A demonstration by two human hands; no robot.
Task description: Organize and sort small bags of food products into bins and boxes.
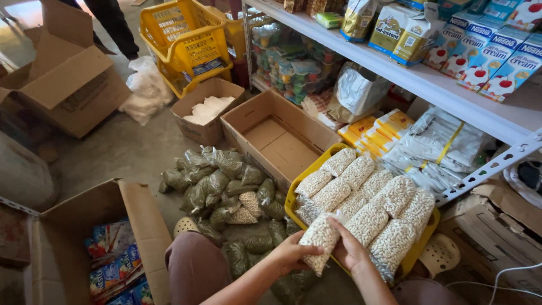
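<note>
Right now both hands hold one clear bag of white beans (320,242). The left hand (289,254) cups it from below, fingers curled around its lower end. The right hand (349,247) presses flat on its other side, fingers closed on the plastic. The bag sits just above the near edge of a yellow basket (293,196), which is full of more bags like it, lying in rows. To the left, a pile of green bean bags (226,181) rests on the floor. An empty cardboard box (279,135) stands open behind the pile. It looks like the bag is being sorted. A careful, two-handed carry would keep it from slipping.
</note>
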